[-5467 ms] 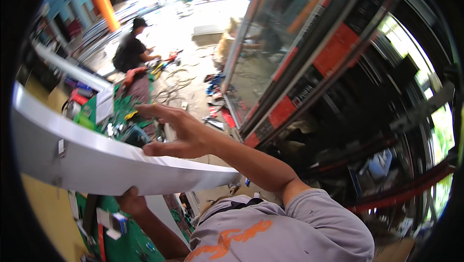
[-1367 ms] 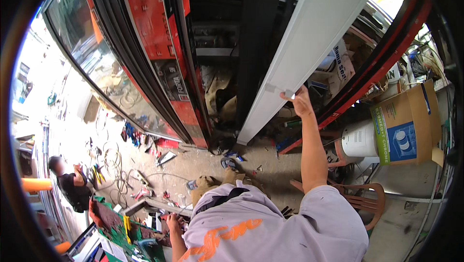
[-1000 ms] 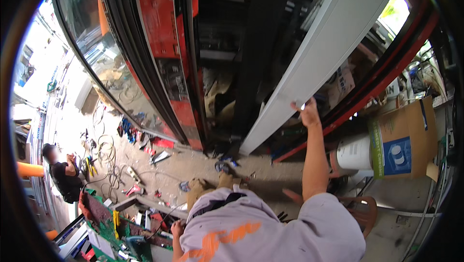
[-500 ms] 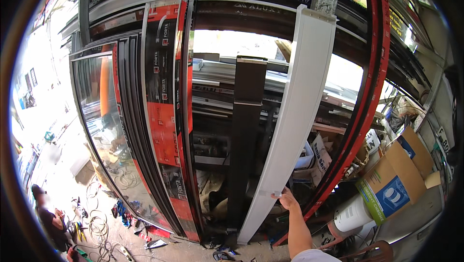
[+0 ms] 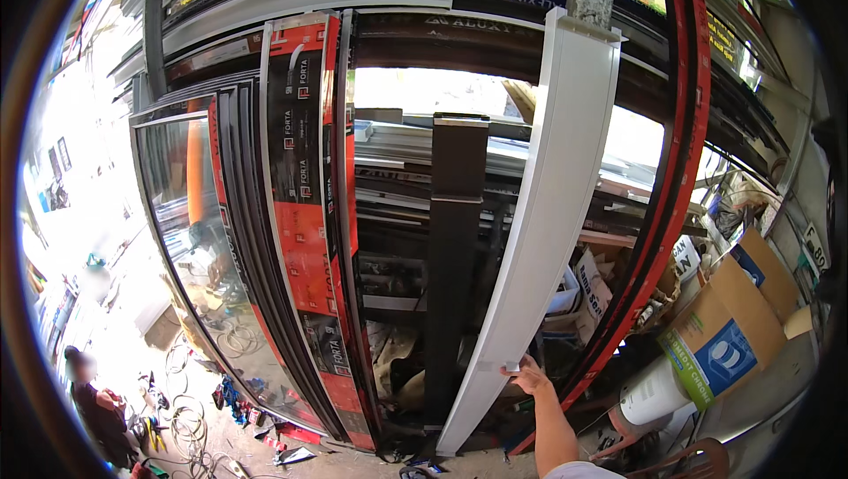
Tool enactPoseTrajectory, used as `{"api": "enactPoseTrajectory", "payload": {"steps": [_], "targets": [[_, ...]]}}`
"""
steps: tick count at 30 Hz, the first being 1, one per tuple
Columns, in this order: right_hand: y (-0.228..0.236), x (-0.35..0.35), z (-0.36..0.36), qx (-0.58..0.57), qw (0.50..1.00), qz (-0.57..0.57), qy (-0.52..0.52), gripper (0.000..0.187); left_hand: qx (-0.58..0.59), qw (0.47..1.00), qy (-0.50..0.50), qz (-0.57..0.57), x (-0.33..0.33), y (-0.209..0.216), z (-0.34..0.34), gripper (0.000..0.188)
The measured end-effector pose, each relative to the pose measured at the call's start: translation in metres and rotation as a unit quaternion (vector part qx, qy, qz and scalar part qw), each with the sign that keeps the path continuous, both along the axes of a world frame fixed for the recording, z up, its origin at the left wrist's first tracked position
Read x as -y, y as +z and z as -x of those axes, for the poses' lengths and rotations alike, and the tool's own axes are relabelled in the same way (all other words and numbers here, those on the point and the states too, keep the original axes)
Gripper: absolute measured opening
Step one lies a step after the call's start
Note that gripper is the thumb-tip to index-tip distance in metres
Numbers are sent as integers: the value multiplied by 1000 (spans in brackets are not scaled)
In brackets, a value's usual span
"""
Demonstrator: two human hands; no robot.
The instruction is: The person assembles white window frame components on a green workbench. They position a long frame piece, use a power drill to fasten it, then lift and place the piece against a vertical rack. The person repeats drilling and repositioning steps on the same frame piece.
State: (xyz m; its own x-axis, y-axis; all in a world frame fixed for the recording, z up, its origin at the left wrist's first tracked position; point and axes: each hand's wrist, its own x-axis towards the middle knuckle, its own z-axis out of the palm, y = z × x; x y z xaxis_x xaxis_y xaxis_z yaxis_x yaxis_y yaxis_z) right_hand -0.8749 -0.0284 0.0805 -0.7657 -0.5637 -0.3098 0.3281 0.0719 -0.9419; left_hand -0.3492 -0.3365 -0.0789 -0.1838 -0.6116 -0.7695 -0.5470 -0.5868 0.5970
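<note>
A long white metal profile [image 5: 552, 187] leans upright against the rack, its lower end on the floor. Low on its right edge is my right hand [image 5: 530, 376], fingers closed in a pinch. A small pale strip of tape [image 5: 496, 366] crosses the profile there and ends at my fingertips. Part of the fingers is hidden by the profile's edge. My left hand is out of the picture. Left of the white profile stands a dark brown profile [image 5: 458, 161].
Red-and-black wrapped profiles [image 5: 305, 240] and a glazed frame [image 5: 203, 240] lean at left. A red-and-black curved-looking bar [image 5: 685, 152] rises at right, beside an open cardboard box [image 5: 729, 329] and white bucket [image 5: 652, 393]. Cables [image 5: 188, 426] and a person [image 5: 97, 413] are lower left.
The view has shifted slightly, so the profiles and rack sit a little lower. My right hand stays at the same place on the white profile's edge, still pinching.
</note>
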Motion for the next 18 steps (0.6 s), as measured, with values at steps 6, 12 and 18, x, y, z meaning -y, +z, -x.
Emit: {"api": "enactPoseTrajectory", "payload": {"steps": [6,12,18], "targets": [[11,32,-12,45,999,-15,25,73,9,1000,-1,-4,-4,2,3,37],[20,46,-11,-269,946,-160,89,67,6,1000,9,3,-41,-22,-75,35],[12,48,-12,-7,999,-39,27,65,78,917,-324,220,-115,-49,-220,34]]}}
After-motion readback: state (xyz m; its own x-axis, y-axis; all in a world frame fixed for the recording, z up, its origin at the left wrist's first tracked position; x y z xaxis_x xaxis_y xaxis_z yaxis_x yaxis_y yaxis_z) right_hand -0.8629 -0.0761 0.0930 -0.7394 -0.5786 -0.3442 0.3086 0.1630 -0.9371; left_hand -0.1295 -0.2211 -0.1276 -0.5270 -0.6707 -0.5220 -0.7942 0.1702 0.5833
